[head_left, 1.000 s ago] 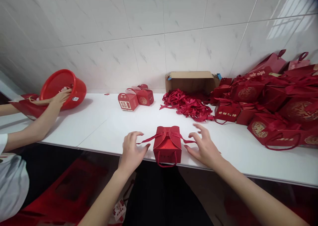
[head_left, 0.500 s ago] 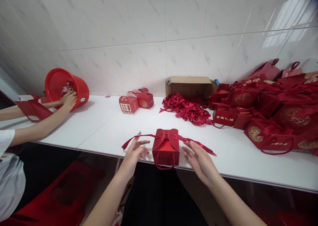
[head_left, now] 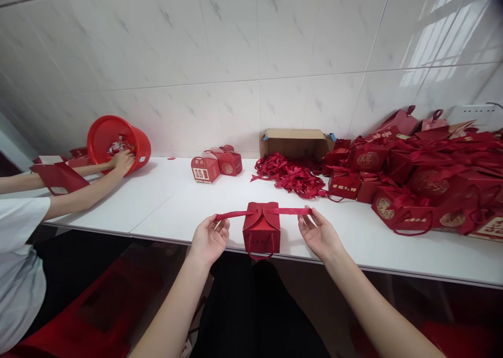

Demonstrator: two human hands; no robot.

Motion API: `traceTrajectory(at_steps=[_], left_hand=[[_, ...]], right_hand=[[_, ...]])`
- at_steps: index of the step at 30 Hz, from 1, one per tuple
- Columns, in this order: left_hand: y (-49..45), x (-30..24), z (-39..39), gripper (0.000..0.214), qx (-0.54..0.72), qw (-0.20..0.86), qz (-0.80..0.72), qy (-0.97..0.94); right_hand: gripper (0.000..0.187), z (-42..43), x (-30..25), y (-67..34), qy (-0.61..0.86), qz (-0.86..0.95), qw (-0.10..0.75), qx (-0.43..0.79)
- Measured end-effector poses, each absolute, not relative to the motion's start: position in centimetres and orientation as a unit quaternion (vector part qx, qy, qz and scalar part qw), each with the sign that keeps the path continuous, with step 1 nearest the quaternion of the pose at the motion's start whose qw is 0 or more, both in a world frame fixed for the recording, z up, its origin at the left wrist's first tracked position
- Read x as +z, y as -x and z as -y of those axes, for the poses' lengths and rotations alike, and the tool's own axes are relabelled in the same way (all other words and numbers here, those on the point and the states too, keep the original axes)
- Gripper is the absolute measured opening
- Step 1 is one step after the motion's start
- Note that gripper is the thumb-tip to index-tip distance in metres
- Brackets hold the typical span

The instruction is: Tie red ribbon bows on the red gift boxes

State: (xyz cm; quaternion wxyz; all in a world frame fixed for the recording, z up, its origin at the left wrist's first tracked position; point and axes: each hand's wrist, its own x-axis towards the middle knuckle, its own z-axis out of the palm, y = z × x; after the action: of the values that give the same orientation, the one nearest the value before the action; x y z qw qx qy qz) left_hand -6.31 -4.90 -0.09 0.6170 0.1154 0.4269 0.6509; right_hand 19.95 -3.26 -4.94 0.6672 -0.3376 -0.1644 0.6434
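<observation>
A small red gift box point(head_left: 261, 231) with a cord handle stands at the near edge of the white table point(head_left: 196, 203). A red ribbon point(head_left: 288, 210) runs through its top flaps and is stretched out level to both sides. My left hand point(head_left: 209, 239) pinches the ribbon's left end, just left of the box. My right hand point(head_left: 319, 233) pinches the right end, just right of the box. Both hands are closed on the ribbon.
A pile of loose red ribbons point(head_left: 293, 172) lies before an open cardboard carton point(head_left: 294, 142). Several red gift bags point(head_left: 424, 182) crowd the right. Two small red boxes point(head_left: 216, 165) stand mid-table. At left, another person's hand point(head_left: 122, 160) reaches into a tilted red bucket point(head_left: 118, 143).
My hands went from open beside the box to gripping the ribbon ends and pulling them taut sideways. The other person's hand moved into the bucket.
</observation>
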Motion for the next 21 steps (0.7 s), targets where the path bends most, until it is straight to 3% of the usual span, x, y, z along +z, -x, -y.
traceTrajectory(at_steps=[3,9,17,21], left_hand=[[6.5,0.4,4.7,0.008,0.677,0.555,-0.454,-0.166],[7.6,2.5,3.8,0.028,0.735,0.280,-0.499,-0.363],[7.2,9.1,2.6,0.028,0.694,0.250,-0.463,-0.492],[5.0,11.6,2.3,0.026,0.698,0.324,-0.409,-0.491]], right_hand=[[0.013,3.3,-4.1,-20.7,0.351,0.208,0.685,0.604],[0.028,2.6,-1.2,-21.5,0.349,0.250,0.731,0.531],[0.033,0.6,5.6,-21.4,0.341,0.448,0.727,0.393],[0.028,0.4,8.7,-20.6,0.310,0.557,0.693,0.337]])
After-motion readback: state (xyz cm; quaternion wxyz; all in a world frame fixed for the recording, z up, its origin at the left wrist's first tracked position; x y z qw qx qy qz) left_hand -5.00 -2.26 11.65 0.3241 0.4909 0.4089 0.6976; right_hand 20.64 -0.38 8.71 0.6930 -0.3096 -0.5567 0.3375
